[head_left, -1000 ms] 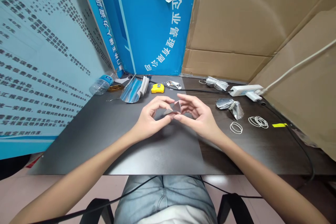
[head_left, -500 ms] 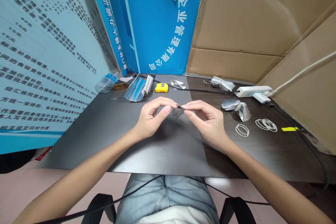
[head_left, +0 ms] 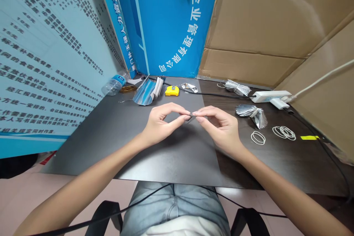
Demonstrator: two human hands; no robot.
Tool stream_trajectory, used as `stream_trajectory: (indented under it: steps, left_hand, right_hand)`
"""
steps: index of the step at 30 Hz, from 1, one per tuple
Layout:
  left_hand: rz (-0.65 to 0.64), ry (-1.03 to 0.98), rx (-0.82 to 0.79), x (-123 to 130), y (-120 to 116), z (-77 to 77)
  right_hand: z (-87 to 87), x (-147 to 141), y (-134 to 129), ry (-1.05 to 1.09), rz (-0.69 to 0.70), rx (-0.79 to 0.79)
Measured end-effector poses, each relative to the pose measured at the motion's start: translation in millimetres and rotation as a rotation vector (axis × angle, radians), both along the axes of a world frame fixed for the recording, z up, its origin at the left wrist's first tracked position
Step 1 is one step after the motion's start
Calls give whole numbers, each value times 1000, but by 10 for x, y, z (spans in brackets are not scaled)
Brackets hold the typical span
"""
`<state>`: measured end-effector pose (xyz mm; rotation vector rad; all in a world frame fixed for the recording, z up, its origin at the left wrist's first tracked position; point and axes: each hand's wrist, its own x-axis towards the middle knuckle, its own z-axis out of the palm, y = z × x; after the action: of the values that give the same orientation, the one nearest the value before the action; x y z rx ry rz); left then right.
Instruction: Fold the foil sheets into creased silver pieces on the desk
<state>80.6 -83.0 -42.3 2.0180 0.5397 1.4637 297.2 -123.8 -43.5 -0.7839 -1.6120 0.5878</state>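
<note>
Over the grey mat [head_left: 138, 132], my left hand [head_left: 162, 123] and my right hand [head_left: 221, 127] meet with their fingertips close together. Between them is a small, thin, dark grey strip [head_left: 191, 117], pinched at one end by each thumb and forefinger. Most of the strip is covered by the fingers, so its full shape and material cannot be made out. Beyond the hands lie a yellow tape measure [head_left: 172, 91] and a crumpled silvery piece [head_left: 189, 87]. A fanned bundle of silver strips [head_left: 251, 113] lies right of my right hand.
Another silver bundle [head_left: 238, 87] lies near a white power strip [head_left: 272, 96] with cables. Rubber bands [head_left: 284, 132] and a yellow strip [head_left: 309, 138] are at the right. A plastic bottle [head_left: 114, 84] and a shiny blue sheet [head_left: 145, 92] stand back left. Cardboard walls the back right.
My left thumb has come in toward the forefinger, onto the dark strip, and the fingertips of both hands are closer together. The whole view has shifted slightly.
</note>
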Motion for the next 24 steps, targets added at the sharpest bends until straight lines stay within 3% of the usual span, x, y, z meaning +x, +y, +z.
stream_trajectory:
  steps: [4,9,20,22,24]
  left_hand:
    - [18,23,-35,3,-21,18]
    - [39,17,-226,15,-47,1]
    - [-273,-78,-839,131,81,-154]
    - [-301,-57,-891,135,97,-206]
    - [-244,-36,-849,138,102,-250]
  right_hand:
    - [2,-12,-3,30,-38,-71]
    - [13,-53,0,80,-70,-175]
    - [-150,-18,166,129,-132,-350]
    - [-181,-13,211,160,-135,-384]
    - [-205,-20,241,208,-132,-404]
